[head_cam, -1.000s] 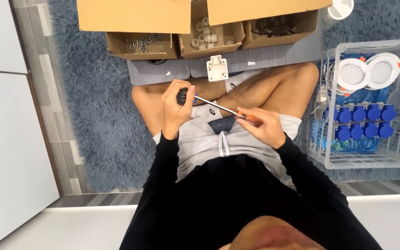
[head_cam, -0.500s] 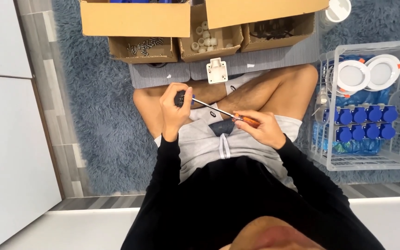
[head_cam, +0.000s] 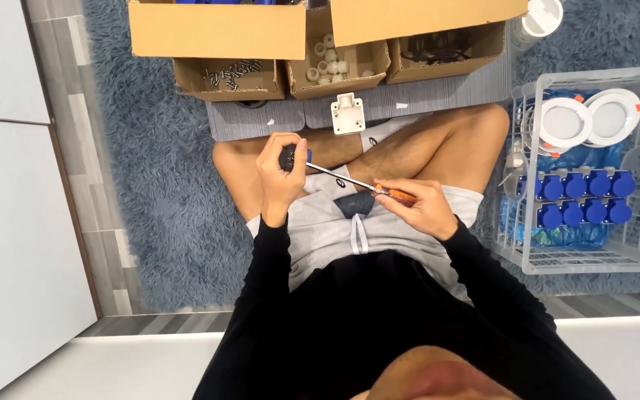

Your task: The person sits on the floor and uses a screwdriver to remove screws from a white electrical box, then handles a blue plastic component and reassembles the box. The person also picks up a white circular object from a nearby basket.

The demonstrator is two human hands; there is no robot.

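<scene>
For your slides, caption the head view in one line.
Left hand holds a small dark part; right hand drives an orange-handled screwdriver into it.

Home floor: shaggy rug [head_cam: 164, 192], parts boxes [head_cam: 338, 63]

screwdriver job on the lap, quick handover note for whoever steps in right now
Left hand: closed around a small dark part, held above the lap.
Right hand: grips the orange-handled screwdriver, shaft running to the part, tip at it.
Nearby: white plastic piece on the grey mat, box of screws, box of white fittings, clear crate with blue parts.
Done: tool lined up on the part.
Left: how far the screw is in cannot be told.
</scene>
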